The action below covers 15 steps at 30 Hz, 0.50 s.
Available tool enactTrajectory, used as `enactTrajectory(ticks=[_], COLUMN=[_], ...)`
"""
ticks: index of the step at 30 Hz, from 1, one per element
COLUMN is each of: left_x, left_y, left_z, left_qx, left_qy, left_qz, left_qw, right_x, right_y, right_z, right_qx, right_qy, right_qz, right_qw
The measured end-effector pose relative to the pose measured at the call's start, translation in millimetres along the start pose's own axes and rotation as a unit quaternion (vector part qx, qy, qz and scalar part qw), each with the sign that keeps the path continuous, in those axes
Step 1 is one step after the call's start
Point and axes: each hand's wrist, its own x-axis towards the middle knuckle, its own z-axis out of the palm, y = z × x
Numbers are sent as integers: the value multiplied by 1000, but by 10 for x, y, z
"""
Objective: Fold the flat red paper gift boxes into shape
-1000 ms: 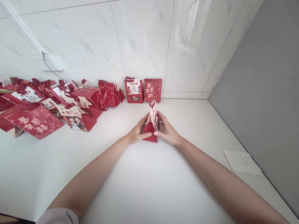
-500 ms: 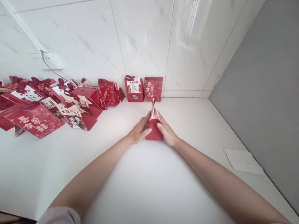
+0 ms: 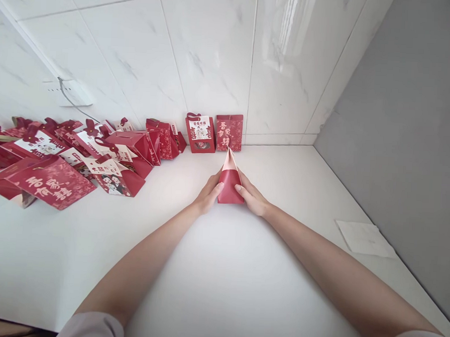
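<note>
A red box [image 3: 231, 188] with a pale, pointed top stands on the white table [image 3: 204, 268], its narrow side facing me. My left hand [image 3: 209, 192] is closed on its left side, thumb on the near face. On the right side my right hand [image 3: 252, 196] grips it the same way, the thumb resting near the edge. The fingers behind the box are partly hidden. Behind it, against the wall, stand a red box with a white label [image 3: 201, 133] and a red box with pale lettering [image 3: 229, 133].
Many red boxes with ribbons crowd the left back, among them a lettered one [image 3: 56, 181] and one with a cartoon print [image 3: 114, 177]. A white sheet [image 3: 365, 238] lies at the right by the grey panel [image 3: 407, 148]. A cable hangs from the wall socket [image 3: 71, 93].
The held box has tilted a little, showing more of its near side, and moved slightly up in the view. Both hands stay on it. The whole view has shifted slightly.
</note>
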Motion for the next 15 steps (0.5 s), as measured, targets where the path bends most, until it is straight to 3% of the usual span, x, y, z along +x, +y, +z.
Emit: enactTrajectory(ticks=[4,7,11,15], left_x=[-8,15,88,124], left_y=[30,3,-124,-248], left_z=[14,-1,-62,-94], left_qx=[-64,-169,-241,-141], left_qy=[-8,8,156,286], left_qz=[-14,-74,-151,-131], left_qw=[998,983,946,939], right_x=[-8,-2,35,81], right_y=[15,76,190,269], right_z=[5,4,-4,2], right_qx=[3,31,83,77], right_qy=[5,14,62,128], right_qz=[2,14,89,82], right_qw=[1000,999,991,985])
